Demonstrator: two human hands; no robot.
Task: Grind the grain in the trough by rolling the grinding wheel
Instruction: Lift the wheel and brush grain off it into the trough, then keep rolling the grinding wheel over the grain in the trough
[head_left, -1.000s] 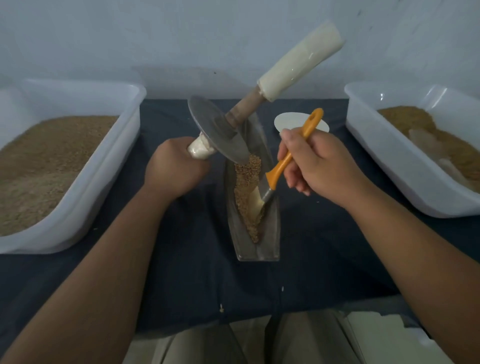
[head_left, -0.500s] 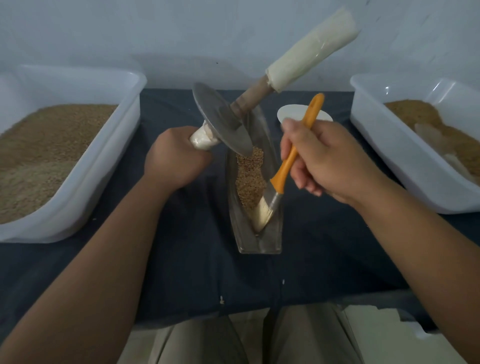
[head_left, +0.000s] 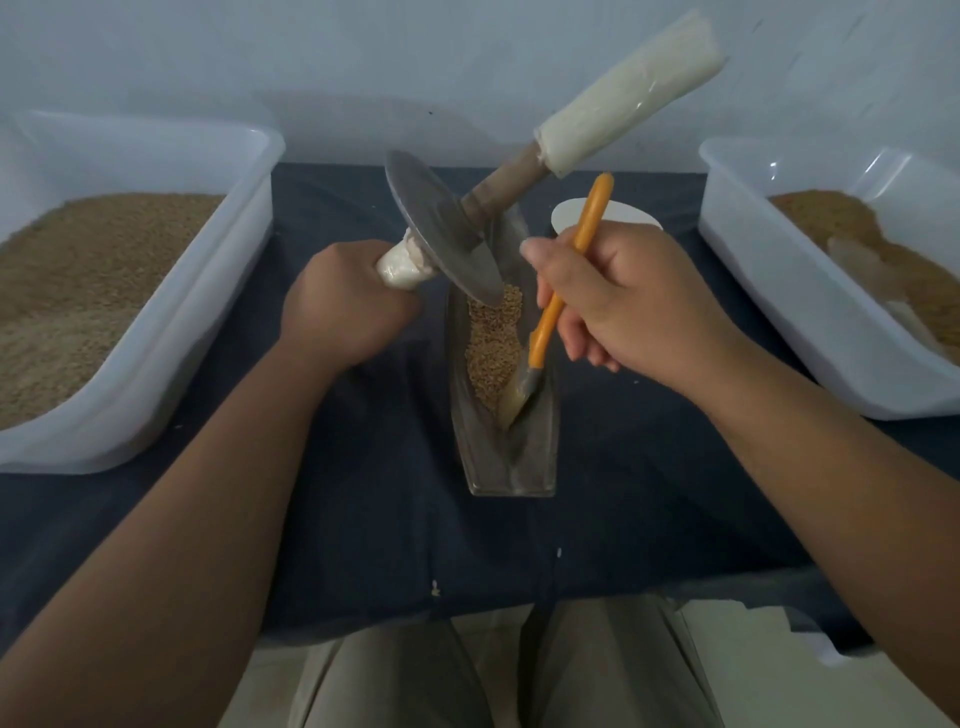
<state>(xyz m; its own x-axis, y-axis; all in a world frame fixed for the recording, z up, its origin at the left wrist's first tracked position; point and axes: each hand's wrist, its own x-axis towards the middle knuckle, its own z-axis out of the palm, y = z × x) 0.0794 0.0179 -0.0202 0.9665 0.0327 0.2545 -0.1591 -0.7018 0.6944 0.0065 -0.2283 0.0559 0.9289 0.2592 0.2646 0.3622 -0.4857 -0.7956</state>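
Observation:
A narrow metal trough (head_left: 535, 457) lies lengthwise on the dark cloth and holds a strip of grain (head_left: 491, 348). The grinding wheel (head_left: 441, 244), a metal disc on a wooden axle with white-wrapped handles, is tilted, its lower rim at the far end of the grain. My left hand (head_left: 343, 306) grips the near white handle; the far handle (head_left: 628, 98) sticks up to the right. My right hand (head_left: 634, 306) holds an orange-handled brush (head_left: 571, 275), its bristles pressed into the grain on the trough's right side.
A white tub (head_left: 171, 322) of grain stands at the left and another white tub (head_left: 810, 317) with browner grain at the right. A white round lid (head_left: 618, 215) lies behind my right hand. A few grains (head_left: 435, 588) lie near the table's front edge.
The brush has swept along the near part of the trough, from the grain's left towards the right side. The near end of the trough now shows bare metal. The wheel stays tilted in my left hand.

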